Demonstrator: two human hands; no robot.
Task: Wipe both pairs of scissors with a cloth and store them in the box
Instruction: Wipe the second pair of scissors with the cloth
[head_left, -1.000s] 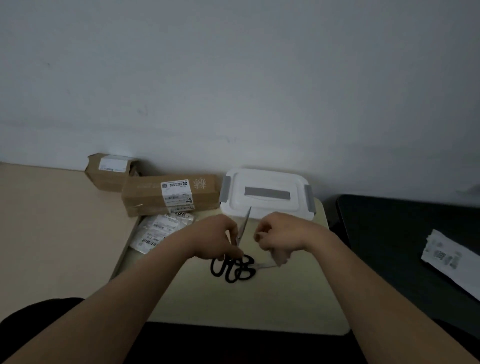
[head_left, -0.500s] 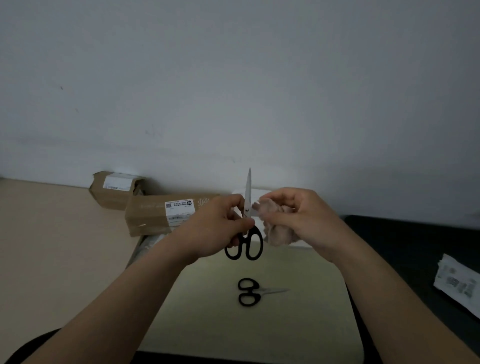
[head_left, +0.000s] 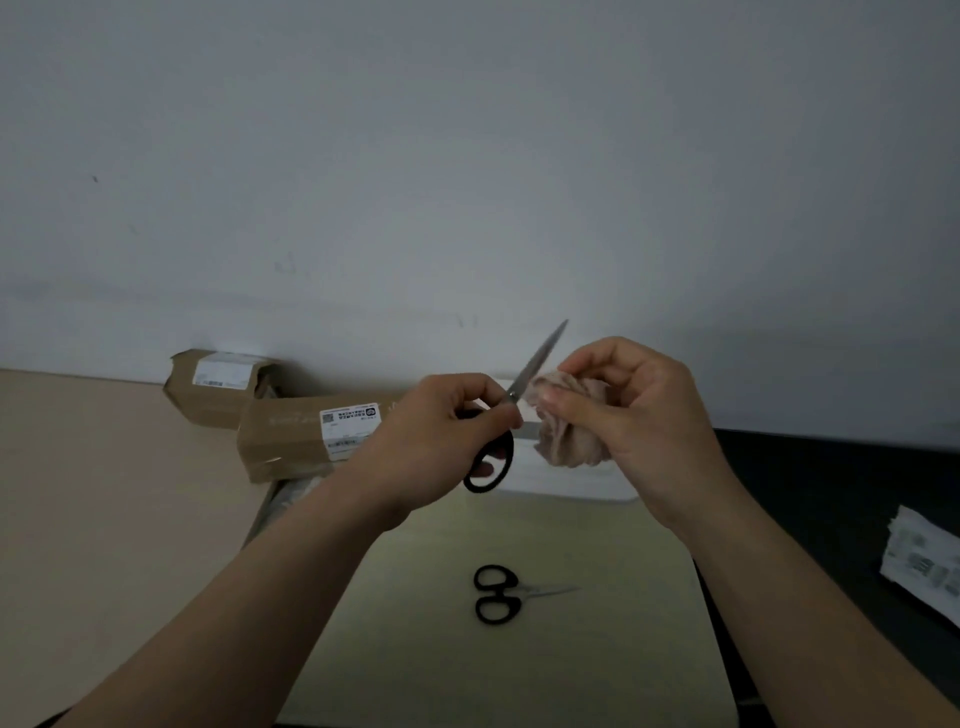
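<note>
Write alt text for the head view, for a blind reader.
A person's left hand holds black-handled scissors blade-up while the right hand holds a crumpled cloth against the blade. A second pair lies on the table near a white box.

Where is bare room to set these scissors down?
Free: pale tabletop between the lying scissors and its near edge, and right of them up to the dark surface. Crowded: the back, with cardboard boxes and white box.

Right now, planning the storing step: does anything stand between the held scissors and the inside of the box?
Likely the lid: the white box, right behind the hands, appears closed, its grey handle strip showing. The left hand grips the scissors and the right hand holds the cloth, so neither is free.
</note>
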